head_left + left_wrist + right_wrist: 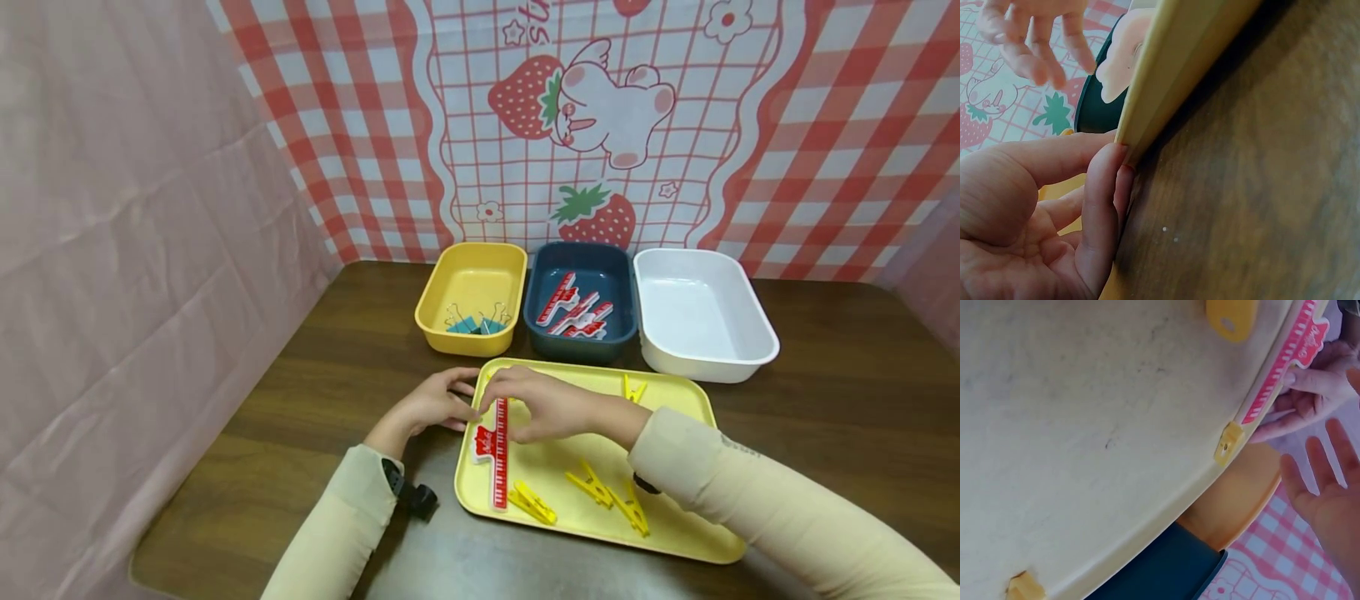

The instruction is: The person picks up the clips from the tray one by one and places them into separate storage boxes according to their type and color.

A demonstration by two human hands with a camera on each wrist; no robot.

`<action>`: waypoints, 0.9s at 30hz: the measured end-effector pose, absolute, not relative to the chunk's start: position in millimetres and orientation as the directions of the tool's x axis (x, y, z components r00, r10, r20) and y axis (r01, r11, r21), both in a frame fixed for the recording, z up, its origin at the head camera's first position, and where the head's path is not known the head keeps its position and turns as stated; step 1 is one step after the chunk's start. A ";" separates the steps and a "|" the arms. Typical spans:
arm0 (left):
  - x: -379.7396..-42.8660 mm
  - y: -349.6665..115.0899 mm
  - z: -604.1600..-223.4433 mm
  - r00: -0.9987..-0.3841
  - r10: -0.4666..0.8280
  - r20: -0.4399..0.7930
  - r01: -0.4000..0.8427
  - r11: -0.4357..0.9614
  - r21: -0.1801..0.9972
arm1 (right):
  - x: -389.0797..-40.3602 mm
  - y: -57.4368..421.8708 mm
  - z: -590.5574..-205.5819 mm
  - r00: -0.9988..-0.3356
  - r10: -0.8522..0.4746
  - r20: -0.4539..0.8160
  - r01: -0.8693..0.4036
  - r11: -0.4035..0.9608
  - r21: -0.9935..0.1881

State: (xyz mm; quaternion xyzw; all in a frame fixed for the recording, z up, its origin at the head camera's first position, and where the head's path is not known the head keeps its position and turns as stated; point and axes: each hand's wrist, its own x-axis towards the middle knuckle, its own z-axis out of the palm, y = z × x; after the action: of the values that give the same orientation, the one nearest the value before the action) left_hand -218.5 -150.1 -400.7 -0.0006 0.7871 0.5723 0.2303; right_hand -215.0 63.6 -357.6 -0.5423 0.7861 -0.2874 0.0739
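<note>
My left hand is at the left edge of the yellow tray; in the left wrist view its thumb and fingers pinch the tray rim. Above the tray's left part hovers my right hand, fingers loosely bent and apart, holding nothing. Beneath it lies a red clip with a piano-key pattern, along the tray's left side. By the clip's far end, a yellow clothespin shows in the right wrist view. Several other yellow clothespins are on the tray, one near its far edge.
Behind the tray stand three bins side by side: a yellow bin with teal binder clips, a dark blue bin with several red piano-key clips, and a white bin. A checked cloth hangs behind them.
</note>
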 end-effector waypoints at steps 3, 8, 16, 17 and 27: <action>-218.9 -150.4 -401.2 -0.892 0.270 -0.363 -0.265 0.337 0.903 | -212.8 60.7 -361.5 -0.322 -0.931 0.171 -0.854 0.208 -0.478; -219.3 -150.1 -401.5 -0.891 0.274 -0.363 -0.267 0.330 0.905 | -210.5 57.7 -365.2 -0.282 -0.953 0.109 -0.872 0.207 -0.445; -218.6 -150.7 -402.3 -0.894 0.281 -0.349 -0.252 0.330 0.910 | -208.8 54.8 -368.5 -0.261 -0.965 0.008 -0.885 0.236 -0.401; -218.6 -150.8 -402.2 -0.894 0.282 -0.348 -0.251 0.329 0.910 | -208.9 54.8 -369.1 -0.260 -0.966 0.004 -0.887 0.237 -0.397; -218.4 -150.4 -400.5 -0.893 0.280 -0.353 -0.252 0.339 0.906 | -212.0 54.3 -379.1 -0.258 -0.966 -0.024 -0.892 0.247 -0.380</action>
State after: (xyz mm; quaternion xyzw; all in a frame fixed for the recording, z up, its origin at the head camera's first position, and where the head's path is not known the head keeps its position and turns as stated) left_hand -218.4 -150.4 -400.5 0.0088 0.7850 0.5748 0.2311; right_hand -212.0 54.3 -379.1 -0.5958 0.7794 -0.1463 0.1272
